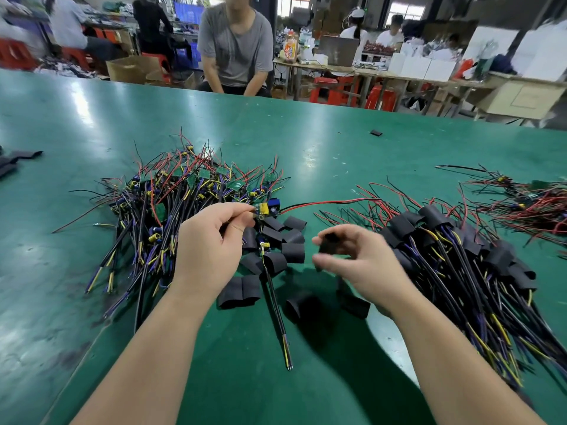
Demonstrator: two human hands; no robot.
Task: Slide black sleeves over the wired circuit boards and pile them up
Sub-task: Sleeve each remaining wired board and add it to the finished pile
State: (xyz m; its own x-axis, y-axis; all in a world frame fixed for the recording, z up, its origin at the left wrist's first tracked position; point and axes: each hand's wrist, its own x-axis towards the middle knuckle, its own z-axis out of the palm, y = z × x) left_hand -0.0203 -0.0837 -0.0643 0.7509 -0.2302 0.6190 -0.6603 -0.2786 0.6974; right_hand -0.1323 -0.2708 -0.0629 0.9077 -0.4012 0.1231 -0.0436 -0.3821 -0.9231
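Left hand (pixel 214 237): grip pressed together, thumb and forefinger pinching one wired circuit board (pixel 266 209) by its near edge. The board carries yellow and blue parts and is held above the surface, just over the loose sleeves. Red and black wires (pixel 322 203) run from it to the right. A black cable (pixel 276 302) leads from under the fingers toward the person, and its striped end lies on the surface.

Right hand (pixel 352 253): grip curled, thumb and fingers pinching one black sleeve (pixel 329 242). The hand is blurred, so the sleeve's opening cannot be made out. Sleeve and board are apart, with the sleeve lower and to the right of the board.

Between and under the hands: loose sleeves (pixel 291 240) scattered flat on the green surface (pixel 92 118), some touching each other.

Left of the left hand: a heap of bare boards (pixel 184 191), green boards on top, with red, black, purple and yellow wires tangled.

Right of the right hand: a pile of sleeved boards (pixel 460 250), sleeves toward the far side and cables fanning toward the person.

Farther right: another wire tangle (pixel 527 204). One stray sleeve (pixel 376 133) lies well apart, farther out. Dark strips (pixel 18 157) lie at the left edge.

Across the surface: a seated person in a grey shirt (pixel 236 41).
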